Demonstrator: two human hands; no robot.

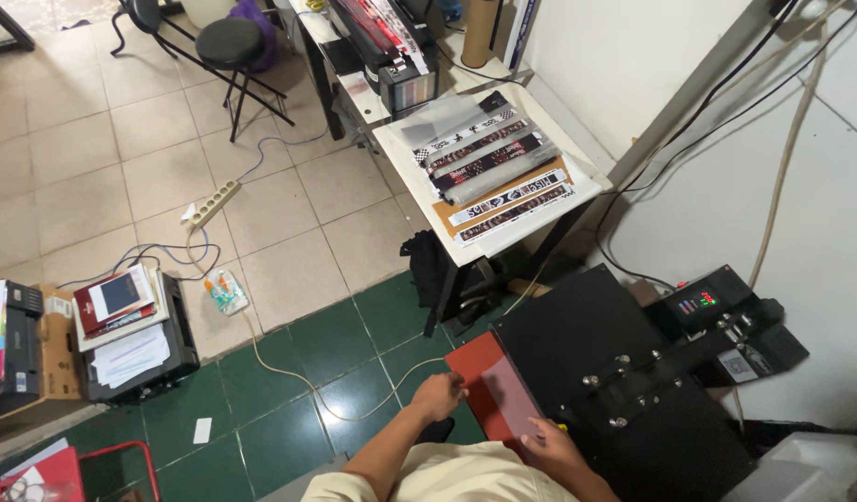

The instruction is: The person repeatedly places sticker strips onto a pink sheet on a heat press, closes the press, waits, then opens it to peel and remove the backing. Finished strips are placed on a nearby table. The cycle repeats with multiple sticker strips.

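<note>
Your left hand (440, 395) pinches the red sheet's (494, 389) near corner, and your right hand (551, 437) presses flat, fingers together, on its edge at the black heat press (624, 372). It seems thin and bendy; hold both edges.

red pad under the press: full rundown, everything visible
The red pad is a flat, rectangular slab with a smooth, slightly glossy dark-red top, rubbery or silicone by the look. It lies level, sticking out from under the black heat press, whose upper plate and handle hide its far part. The left hand grips its near left corner; the right hand rests at its near right edge. Below its exposed corner is the green tiled floor. Nothing lies on the visible surface.
</note>
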